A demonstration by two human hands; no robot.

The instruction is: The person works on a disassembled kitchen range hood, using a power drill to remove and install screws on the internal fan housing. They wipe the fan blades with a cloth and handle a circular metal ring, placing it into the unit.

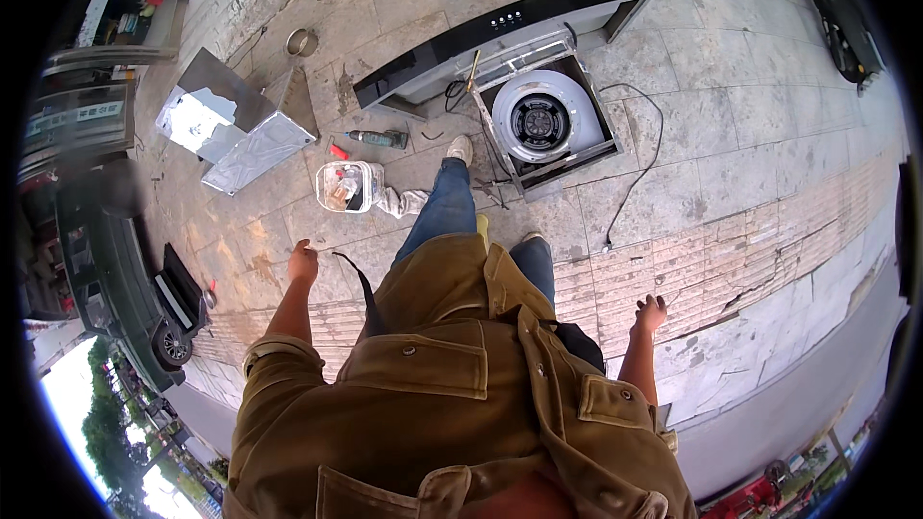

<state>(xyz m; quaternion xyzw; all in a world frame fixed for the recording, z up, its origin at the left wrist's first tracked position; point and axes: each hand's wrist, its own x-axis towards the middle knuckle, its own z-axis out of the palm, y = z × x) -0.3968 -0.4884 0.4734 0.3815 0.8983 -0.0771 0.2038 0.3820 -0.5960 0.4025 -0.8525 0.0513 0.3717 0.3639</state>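
Note:
Both my hands hang apart at my sides above the pavement. My left hand (303, 261) is loosely curled, and I see nothing in it. My right hand (651, 313) is held out over ribbed paving, its dark-tipped fingers bent and slightly apart, with no clear object in them. Ahead of me lies a range hood's black front panel (481, 31) with several round buttons. Attached to it is the open metal housing (615, 146), with a round white fan casing (519, 108) and dark motor inside. Nearest my left hand is a white plastic tub (325, 194) of small items.
Bent sheet-metal covers (260, 154) lie at the left. A dark bottle (385, 138), a red-handled tool (338, 151) and a white rag (399, 202) lie near the tub. A black cable (659, 125) curves across the paving at right. A metal ring (302, 42) lies farther off. A vehicle (106, 259) stands far left.

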